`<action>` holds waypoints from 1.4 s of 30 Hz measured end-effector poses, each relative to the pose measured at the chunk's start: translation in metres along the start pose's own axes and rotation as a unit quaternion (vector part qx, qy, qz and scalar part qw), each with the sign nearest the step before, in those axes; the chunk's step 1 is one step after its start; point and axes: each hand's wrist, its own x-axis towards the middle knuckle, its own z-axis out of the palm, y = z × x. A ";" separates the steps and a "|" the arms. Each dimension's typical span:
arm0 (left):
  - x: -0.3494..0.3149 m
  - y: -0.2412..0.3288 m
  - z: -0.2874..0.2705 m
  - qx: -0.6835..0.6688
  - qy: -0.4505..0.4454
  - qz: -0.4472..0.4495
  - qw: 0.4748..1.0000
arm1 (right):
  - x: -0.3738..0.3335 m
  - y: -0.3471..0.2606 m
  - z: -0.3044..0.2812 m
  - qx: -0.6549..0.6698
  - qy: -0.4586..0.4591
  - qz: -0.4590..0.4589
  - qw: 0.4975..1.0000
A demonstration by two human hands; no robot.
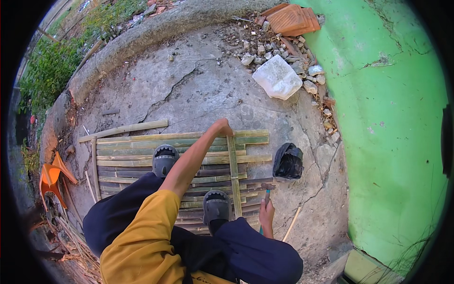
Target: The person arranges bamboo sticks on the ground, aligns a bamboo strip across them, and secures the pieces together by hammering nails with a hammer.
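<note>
Under my feet lies a panel of split bamboo slats (161, 143), laid side by side in green and tan. A bamboo crosspiece (233, 173) runs over them near their right ends. My left hand (221, 127) is at the far end of this crosspiece, fingers bent down around it and partly hidden. In my right hand (267, 214) is a hammer (268, 187), gripped by its green handle, its head pointing away from me above the slats' right ends. Both my grey clogs (165, 160) stand on the panel.
A black plastic bag (288, 162) sits open right of the panel. Beyond it are a white block (277, 77), rubble and orange tiles (293, 20) along the green wall (392, 118). An orange plastic piece (49, 180) lies left. A loose bamboo strip (124, 130) lies beyond the panel.
</note>
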 end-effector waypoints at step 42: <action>-0.146 0.030 0.066 -0.098 0.434 0.004 0.895 | 0.069 -0.101 0.024 0.015 -0.033 -0.103 0.994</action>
